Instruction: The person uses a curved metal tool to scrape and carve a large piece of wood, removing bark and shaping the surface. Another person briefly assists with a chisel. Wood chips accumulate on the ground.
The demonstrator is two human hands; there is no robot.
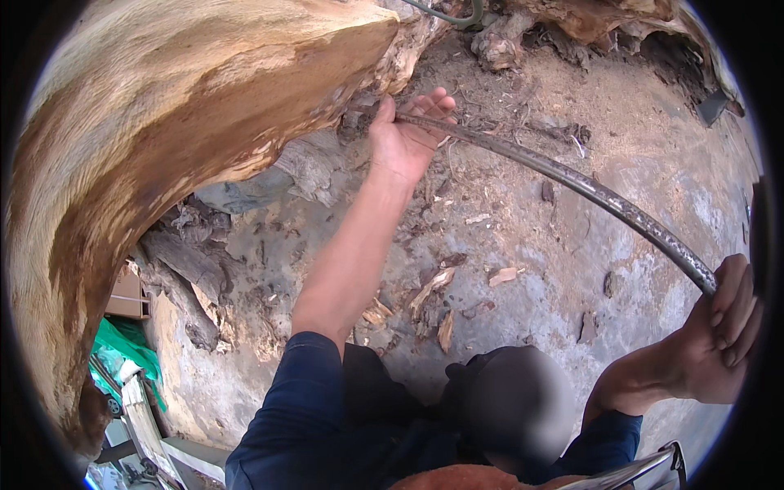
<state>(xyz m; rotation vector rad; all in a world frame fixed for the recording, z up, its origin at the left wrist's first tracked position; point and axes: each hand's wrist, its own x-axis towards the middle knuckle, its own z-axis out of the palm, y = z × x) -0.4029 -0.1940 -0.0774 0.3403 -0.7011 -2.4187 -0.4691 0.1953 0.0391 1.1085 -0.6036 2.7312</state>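
Note:
A long, dark, worn metal bar slants across the view from lower right to upper middle, looking bent through the lens. Its near end is in my right hand, whose fingers are wrapped round it at the right rim. My left hand is stretched forward, palm up, thumb raised and fingers extended, with the bar lying across it. Just past that hand, the bar's far end runs up against the large pale tree trunk piece, where its tip is hard to make out.
Wood chips and bark litter the dirty concrete floor. A grey weathered root lies under the trunk's curve; more gnarled wood stands at the back. Green sheeting and a cardboard box are at far left.

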